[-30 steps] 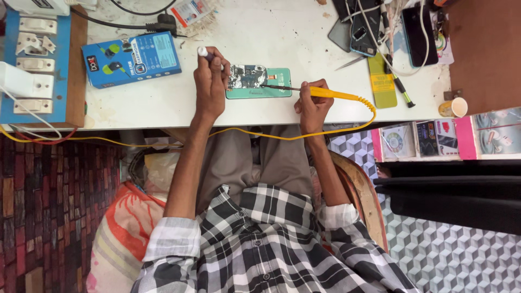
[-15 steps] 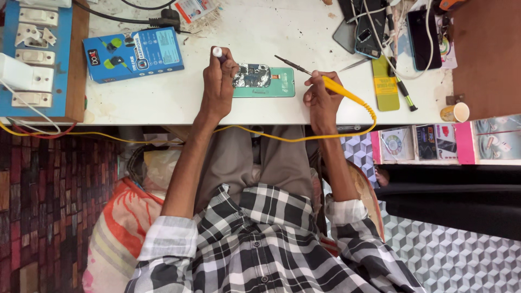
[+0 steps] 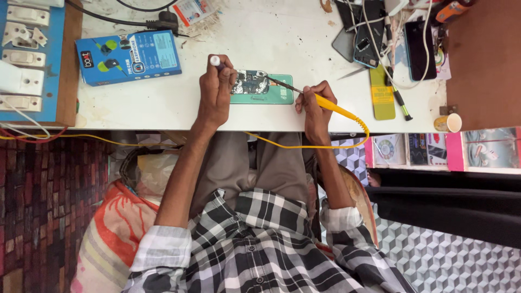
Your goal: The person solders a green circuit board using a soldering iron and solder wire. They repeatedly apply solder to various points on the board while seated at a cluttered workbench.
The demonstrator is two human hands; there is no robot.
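An opened green phone with its circuit board exposed lies on the white worktable. My right hand grips a yellow-handled soldering iron whose thin tip reaches left onto the board. My left hand rests on the phone's left end and is closed around a slim tool with a white tip that sticks up past the fingers.
A blue product box lies left of the phone, beside a blue switchboard panel. Several phones, cables and a yellow-green card crowd the table's right side. A small white cup sits near the right edge. The iron's yellow cord loops below the table edge.
The soldering iron's tip has come down onto the phone's board. My left hand has stayed at the phone's left end. The view has shifted slightly.
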